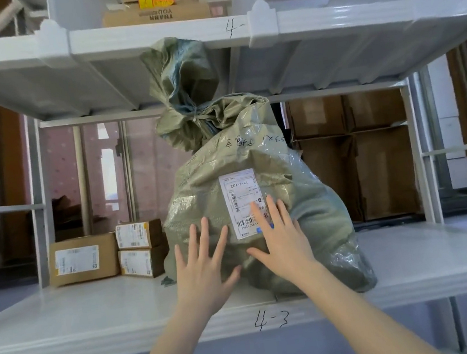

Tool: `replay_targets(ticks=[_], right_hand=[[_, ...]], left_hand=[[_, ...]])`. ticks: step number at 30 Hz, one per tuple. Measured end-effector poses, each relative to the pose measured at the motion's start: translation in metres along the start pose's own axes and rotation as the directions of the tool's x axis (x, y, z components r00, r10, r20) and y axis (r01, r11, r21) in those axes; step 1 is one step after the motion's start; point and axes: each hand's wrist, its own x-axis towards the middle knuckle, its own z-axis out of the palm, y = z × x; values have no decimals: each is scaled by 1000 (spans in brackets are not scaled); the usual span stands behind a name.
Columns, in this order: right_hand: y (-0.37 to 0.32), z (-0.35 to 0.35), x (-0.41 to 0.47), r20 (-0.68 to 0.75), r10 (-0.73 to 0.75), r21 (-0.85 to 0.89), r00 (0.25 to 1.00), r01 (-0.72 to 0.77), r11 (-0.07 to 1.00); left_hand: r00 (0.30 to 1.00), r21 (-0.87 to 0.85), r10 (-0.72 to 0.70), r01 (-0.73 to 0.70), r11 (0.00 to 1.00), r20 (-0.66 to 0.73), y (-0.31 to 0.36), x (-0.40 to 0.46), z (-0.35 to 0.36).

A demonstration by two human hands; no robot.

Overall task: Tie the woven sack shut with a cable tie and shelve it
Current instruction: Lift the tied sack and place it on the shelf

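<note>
A green woven sack (302, 197) stands upright on the white shelf (96, 317) marked 4-3. Its neck is gathered and bound by a thin cable tie (196, 118), and the loose top flops up past the edge of the shelf above. A white shipping label (242, 196) is stuck on its front. My left hand (200, 266) lies flat against the sack's lower front with fingers spread. My right hand (280, 235) presses flat beside it, its fingertips over the label's lower corner. Neither hand grips anything.
Three small labelled cardboard boxes (83, 258) sit on the same shelf to the sack's left, touching it. Larger cartons (371, 160) stand behind at the right. The upper shelf (325, 27), marked 4-, carries flat boxes (156, 12).
</note>
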Motion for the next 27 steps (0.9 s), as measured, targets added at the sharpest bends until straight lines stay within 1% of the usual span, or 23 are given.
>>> replay_targets(ticks=[4, 9, 12, 13, 15, 17, 20, 23, 25, 27], right_hand=[[14, 22, 4, 86, 23, -8, 996, -22, 1000], [31, 38, 4, 183, 33, -36, 983, -27, 999], [35, 35, 10, 250, 46, -24, 967, -41, 999], [36, 33, 12, 265, 47, -17, 963, -44, 999], [37, 26, 13, 291, 45, 7, 956, -49, 999], [37, 18, 10, 301, 38, 29, 953, -49, 998], [31, 2, -4, 266, 13, 81, 964, -36, 996], [19, -30, -21, 171, -46, 183, 984, 14, 983], [6, -58, -36, 86, -95, 307, 992, 64, 950], [-8, -92, -57, -43, -145, 418, 988, 150, 896]], left_hand=[[996, 25, 8, -10, 1000, 91, 6, 0, 20], [981, -7, 26, -25, 1000, 192, 11, 0, 40], [987, -33, 45, -40, 999, 156, 12, 7, 42], [982, -51, 72, -64, 997, 178, 10, 9, 42], [951, -136, 116, -79, 988, 287, 2, 11, 36], [934, -179, 158, -104, 978, 320, -6, 9, 25], [943, -214, 182, -123, 969, 279, -15, -2, 12], [960, -327, 191, -117, 938, 203, -15, -17, -16], [971, -453, 216, -146, 880, 106, -13, -25, -46], [967, -545, 251, -232, 806, -40, -10, -35, -88]])
